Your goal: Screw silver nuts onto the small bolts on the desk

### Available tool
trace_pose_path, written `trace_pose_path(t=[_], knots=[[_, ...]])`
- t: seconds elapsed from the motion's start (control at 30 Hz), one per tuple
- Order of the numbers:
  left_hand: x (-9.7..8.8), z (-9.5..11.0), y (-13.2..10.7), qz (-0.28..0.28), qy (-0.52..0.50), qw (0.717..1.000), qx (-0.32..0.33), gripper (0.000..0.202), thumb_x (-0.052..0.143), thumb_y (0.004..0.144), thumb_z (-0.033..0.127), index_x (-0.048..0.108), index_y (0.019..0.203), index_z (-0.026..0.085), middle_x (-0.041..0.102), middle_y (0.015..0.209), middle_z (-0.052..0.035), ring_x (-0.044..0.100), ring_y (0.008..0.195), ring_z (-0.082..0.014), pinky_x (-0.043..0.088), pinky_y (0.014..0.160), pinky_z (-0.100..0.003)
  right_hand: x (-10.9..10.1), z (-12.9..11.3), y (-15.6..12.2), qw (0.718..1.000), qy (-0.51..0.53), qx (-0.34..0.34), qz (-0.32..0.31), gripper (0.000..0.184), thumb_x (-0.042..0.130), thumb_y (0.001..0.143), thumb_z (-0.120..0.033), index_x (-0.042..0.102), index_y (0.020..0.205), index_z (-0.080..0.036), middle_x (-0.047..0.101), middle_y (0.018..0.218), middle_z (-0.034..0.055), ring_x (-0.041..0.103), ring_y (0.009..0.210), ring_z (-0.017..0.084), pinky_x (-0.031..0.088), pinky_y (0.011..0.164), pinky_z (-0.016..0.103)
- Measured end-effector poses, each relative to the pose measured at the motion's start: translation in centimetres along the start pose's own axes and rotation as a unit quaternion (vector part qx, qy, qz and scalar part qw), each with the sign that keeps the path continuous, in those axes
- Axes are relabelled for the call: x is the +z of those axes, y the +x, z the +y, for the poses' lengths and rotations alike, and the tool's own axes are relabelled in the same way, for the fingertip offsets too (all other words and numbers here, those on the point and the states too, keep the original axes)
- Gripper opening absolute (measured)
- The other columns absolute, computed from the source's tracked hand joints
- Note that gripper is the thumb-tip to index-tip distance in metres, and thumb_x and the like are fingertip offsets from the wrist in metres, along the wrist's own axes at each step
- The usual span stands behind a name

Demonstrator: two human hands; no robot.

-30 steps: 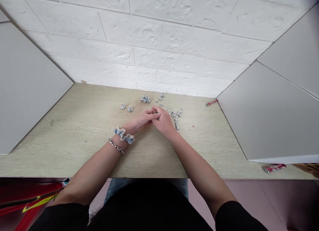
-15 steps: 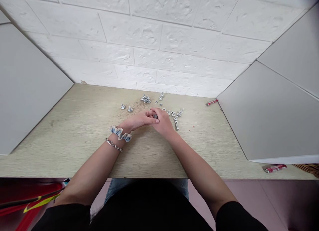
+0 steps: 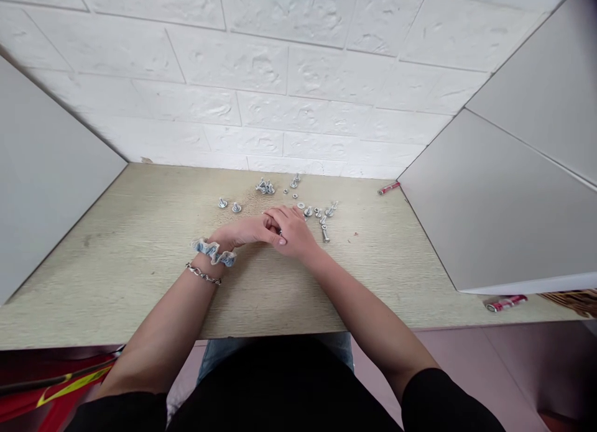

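My left hand (image 3: 254, 229) and my right hand (image 3: 293, 232) are closed together just above the table. Between the fingers sits a small metal bolt (image 3: 280, 232); only a sliver of it shows, the rest being covered. Both thumbs and fingertips overlap around it. Right beside my right hand lie a flat washer (image 3: 301, 206), a bolt with a washer (image 3: 308, 212), and a longer bolt with a nut (image 3: 325, 234). Several more bolts are scattered just behind these.
Toward the wall lie a cluster of bolts (image 3: 265, 186), two loose nuts and a bolt pair (image 3: 295, 181). Two washered bolts (image 3: 236, 207) rest at left. A red battery (image 3: 388, 188) touches the right panel; another red battery (image 3: 506, 303) is near the front edge. Grey panels (image 3: 466, 208) flank the table.
The view has shifted slightly. My fingers have closed further over the bolt, so less of its round metal end shows. The loose hardware on the table looks unmoved.
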State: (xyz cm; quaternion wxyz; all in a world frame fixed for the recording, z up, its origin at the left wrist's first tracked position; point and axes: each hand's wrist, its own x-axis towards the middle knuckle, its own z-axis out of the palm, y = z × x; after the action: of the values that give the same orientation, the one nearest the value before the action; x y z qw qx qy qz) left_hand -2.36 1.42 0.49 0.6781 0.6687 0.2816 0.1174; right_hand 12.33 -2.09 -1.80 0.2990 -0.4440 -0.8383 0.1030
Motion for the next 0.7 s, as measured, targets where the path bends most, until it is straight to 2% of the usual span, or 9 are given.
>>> trace_pose_path(t=[0.2, 0.43, 0.6, 0.7], knots=[[1.0, -0.1, 0.7, 0.055, -0.044, 0.998, -0.001, 0.028, 0.072, 0.067, 0.035, 0.066, 0.087, 0.016, 0.066, 0.090, -0.0038, 0.059, 0.091, -0.0197, 0.045, 0.083, -0.031, 0.2, 1.1, 0.2, 0.999, 0.035, 0.008, 0.029, 0.037, 0.053, 0.072, -0.022, 0.058, 0.109, -0.016, 0.060, 0.112, 0.0103, 0.053, 0.103, 0.025, 0.034, 0.095, 0.040], [1.4, 0.0, 0.9, 0.078, -0.073, 0.994, -0.012, 0.027, 0.073, 0.066, 0.035, 0.066, 0.085, 0.016, 0.067, 0.092, -0.0032, 0.059, 0.096, -0.0198, 0.044, 0.087, -0.031, 0.5, 1.2, 0.3, 0.997, 0.046, 0.037, 0.041, 0.036, 0.059, 0.069, -0.021, 0.059, 0.104, -0.018, 0.060, 0.109, 0.0086, 0.053, 0.104, 0.024, 0.034, 0.095, 0.040], [1.4, 0.2, 0.8, 0.084, -0.064, 0.994, 0.001, 0.027, 0.073, 0.066, 0.039, 0.068, 0.082, 0.017, 0.068, 0.094, -0.0063, 0.059, 0.097, -0.0215, 0.045, 0.085, -0.031, 0.4, 0.8, 0.2, 0.997, 0.046, 0.046, 0.039, 0.033, 0.060, 0.071, -0.023, 0.060, 0.103, -0.019, 0.061, 0.109, 0.0081, 0.053, 0.104, 0.024, 0.033, 0.097, 0.041], [1.3, 0.2, 0.8, 0.101, -0.057, 0.993, 0.008, 0.026, 0.073, 0.067, 0.039, 0.068, 0.078, 0.016, 0.068, 0.086, -0.0066, 0.060, 0.089, -0.0218, 0.046, 0.076, -0.030, 0.3, 0.7, 0.3, 0.996, 0.046, 0.064, 0.041, 0.031, 0.061, 0.073, -0.024, 0.060, 0.103, -0.020, 0.061, 0.110, 0.0075, 0.053, 0.104, 0.023, 0.032, 0.099, 0.043]])
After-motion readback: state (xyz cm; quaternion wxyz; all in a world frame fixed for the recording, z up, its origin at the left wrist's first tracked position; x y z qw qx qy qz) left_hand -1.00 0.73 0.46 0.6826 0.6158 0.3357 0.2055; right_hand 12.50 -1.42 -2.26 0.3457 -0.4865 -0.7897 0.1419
